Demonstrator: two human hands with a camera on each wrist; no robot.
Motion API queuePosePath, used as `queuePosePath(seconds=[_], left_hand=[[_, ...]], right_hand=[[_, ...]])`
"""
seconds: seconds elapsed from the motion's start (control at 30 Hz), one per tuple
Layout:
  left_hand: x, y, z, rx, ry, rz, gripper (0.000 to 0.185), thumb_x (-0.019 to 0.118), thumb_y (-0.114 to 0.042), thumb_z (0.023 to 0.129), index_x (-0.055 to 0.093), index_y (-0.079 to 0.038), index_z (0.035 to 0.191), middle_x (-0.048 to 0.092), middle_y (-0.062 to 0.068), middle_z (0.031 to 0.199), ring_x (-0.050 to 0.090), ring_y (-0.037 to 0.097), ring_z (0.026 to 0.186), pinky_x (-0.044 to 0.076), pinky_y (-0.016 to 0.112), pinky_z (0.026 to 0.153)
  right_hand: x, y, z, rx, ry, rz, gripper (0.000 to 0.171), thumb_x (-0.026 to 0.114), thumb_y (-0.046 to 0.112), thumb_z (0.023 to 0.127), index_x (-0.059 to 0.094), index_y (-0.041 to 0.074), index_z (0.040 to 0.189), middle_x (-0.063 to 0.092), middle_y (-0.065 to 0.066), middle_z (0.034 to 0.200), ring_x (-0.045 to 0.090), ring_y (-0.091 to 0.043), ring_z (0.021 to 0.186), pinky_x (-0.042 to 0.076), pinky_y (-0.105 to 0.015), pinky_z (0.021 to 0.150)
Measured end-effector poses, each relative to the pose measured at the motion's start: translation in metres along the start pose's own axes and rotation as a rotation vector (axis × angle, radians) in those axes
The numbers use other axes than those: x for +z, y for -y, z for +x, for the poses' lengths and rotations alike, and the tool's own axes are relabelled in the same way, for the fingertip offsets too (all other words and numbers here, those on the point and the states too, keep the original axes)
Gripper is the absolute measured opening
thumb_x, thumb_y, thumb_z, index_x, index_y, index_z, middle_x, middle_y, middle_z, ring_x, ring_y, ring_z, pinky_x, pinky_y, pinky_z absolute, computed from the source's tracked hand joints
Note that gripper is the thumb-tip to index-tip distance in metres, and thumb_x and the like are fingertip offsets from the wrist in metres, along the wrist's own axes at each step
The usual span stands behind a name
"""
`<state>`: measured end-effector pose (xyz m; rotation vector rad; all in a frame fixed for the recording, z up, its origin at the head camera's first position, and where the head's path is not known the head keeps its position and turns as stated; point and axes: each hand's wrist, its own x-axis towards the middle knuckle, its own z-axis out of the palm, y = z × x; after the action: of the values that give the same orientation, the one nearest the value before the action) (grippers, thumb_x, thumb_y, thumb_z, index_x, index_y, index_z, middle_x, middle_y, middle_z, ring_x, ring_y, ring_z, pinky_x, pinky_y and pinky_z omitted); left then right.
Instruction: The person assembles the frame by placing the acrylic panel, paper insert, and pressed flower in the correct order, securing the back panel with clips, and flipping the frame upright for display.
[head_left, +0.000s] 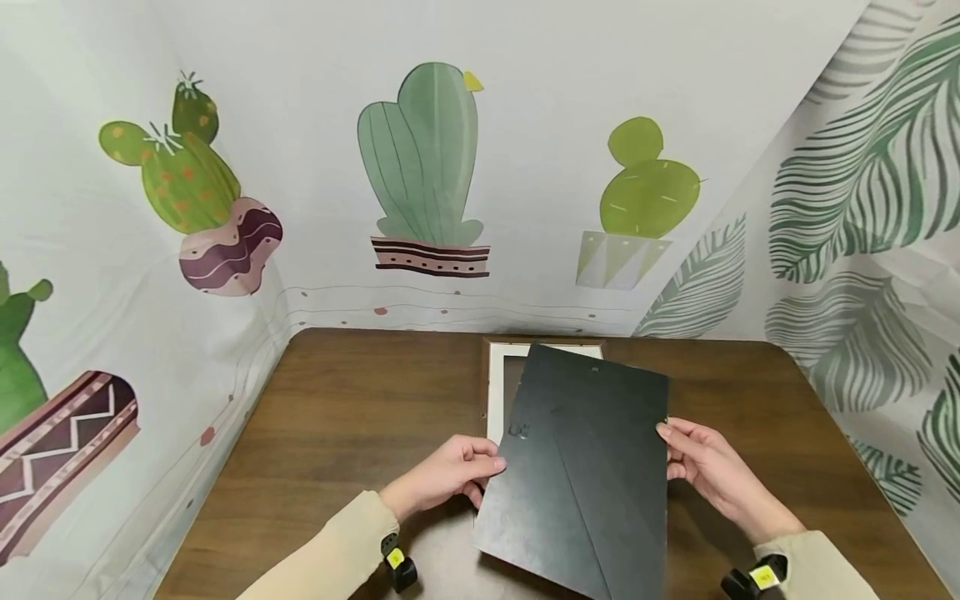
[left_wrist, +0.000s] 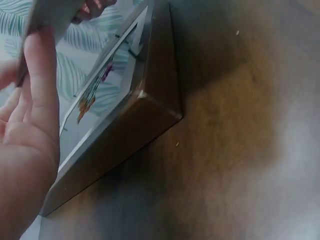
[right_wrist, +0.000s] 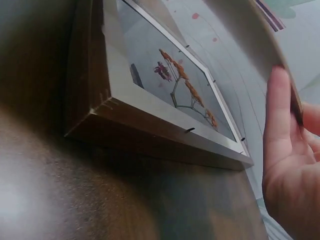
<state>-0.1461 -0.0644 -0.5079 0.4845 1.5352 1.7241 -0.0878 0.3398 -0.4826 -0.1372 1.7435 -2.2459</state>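
Observation:
Between my two hands hangs the black backing board (head_left: 585,467) of a picture frame, tilted over the open frame. My left hand (head_left: 453,468) pinches its left edge, thumb on top and fingers beneath. On the opposite edge, my right hand (head_left: 708,467) grips it the same way. Under the board lies the wooden picture frame (right_wrist: 150,135), with a white inner border. Inside it, dried orange and purple flowers (right_wrist: 186,80) lie on a glassy, reflecting surface. Small dark tabs (right_wrist: 190,130) stick up along the frame's inner edge. In the head view the board hides most of the frame.
The brown wooden table (head_left: 360,392) carries the frame. A white cloth backdrop (head_left: 540,167) printed with cacti and leaves rises behind the table and along its sides. Black wrist cameras (head_left: 399,567) are strapped over both pale sleeves (head_left: 330,550).

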Motion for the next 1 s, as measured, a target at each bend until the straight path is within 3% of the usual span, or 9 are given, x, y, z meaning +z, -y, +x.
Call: queuePosePath(seconds=[0.1,0.3,0.43,0.57,0.73,1.0], left_hand=[[0.004,0.003,0.000,-0.002,-0.011,-0.020,0.022,0.058,-0.007,0.105,0.051,-0.005,0.084,0.044,-0.004,0.067,0.047,0.006,0.060,0.057,0.023,0.051],[0.008,0.009,0.001,-0.007,-0.122,-0.107,0.022,0.058,-0.006,0.104,0.049,-0.012,0.085,0.045,-0.005,0.072,0.048,0.006,0.062,0.058,0.025,0.051],[0.005,0.011,0.004,-0.014,-0.235,-0.129,0.020,0.060,-0.006,0.103,0.050,-0.013,0.087,0.049,-0.005,0.074,0.053,0.008,0.064,0.059,0.025,0.052],[0.002,0.011,0.005,-0.029,-0.275,-0.126,0.020,0.061,-0.007,0.103,0.051,-0.011,0.087,0.053,-0.005,0.074,0.056,0.010,0.066,0.060,0.026,0.053],[0.006,0.012,0.010,-0.051,-0.288,-0.146,0.019,0.060,-0.008,0.104,0.054,-0.012,0.087,0.060,-0.005,0.076,0.062,0.010,0.068,0.060,0.025,0.054],[0.004,0.010,0.017,-0.074,-0.327,-0.159,0.020,0.062,-0.011,0.104,0.054,-0.013,0.086,0.052,-0.005,0.073,0.055,0.006,0.063,0.058,0.023,0.051]], right_hand=[[0.001,-0.001,0.004,0.013,-0.077,-0.037,0.026,0.047,0.011,0.112,0.069,0.018,0.101,0.062,0.007,0.082,0.062,-0.004,0.068,0.058,-0.018,0.061],[0.004,-0.008,0.005,0.070,-0.177,-0.122,0.021,0.047,0.022,0.113,0.067,0.017,0.115,0.066,0.006,0.089,0.061,-0.007,0.071,0.053,-0.019,0.056],[0.010,-0.012,0.002,0.122,-0.200,-0.266,0.030,0.047,0.028,0.113,0.064,0.005,0.122,0.069,0.000,0.093,0.062,-0.009,0.071,0.052,-0.021,0.054],[0.020,-0.019,0.000,0.150,-0.223,-0.357,0.041,0.052,0.028,0.111,0.058,-0.008,0.130,0.065,-0.003,0.095,0.060,-0.010,0.069,0.048,-0.021,0.050],[0.028,-0.023,0.000,0.168,-0.246,-0.357,0.040,0.058,0.023,0.108,0.055,-0.011,0.130,0.058,-0.002,0.083,0.051,-0.008,0.060,0.040,-0.019,0.046],[0.033,-0.026,0.006,0.167,-0.277,-0.342,0.035,0.057,0.014,0.108,0.052,-0.013,0.129,0.051,0.002,0.069,0.043,-0.008,0.053,0.035,-0.018,0.045]])
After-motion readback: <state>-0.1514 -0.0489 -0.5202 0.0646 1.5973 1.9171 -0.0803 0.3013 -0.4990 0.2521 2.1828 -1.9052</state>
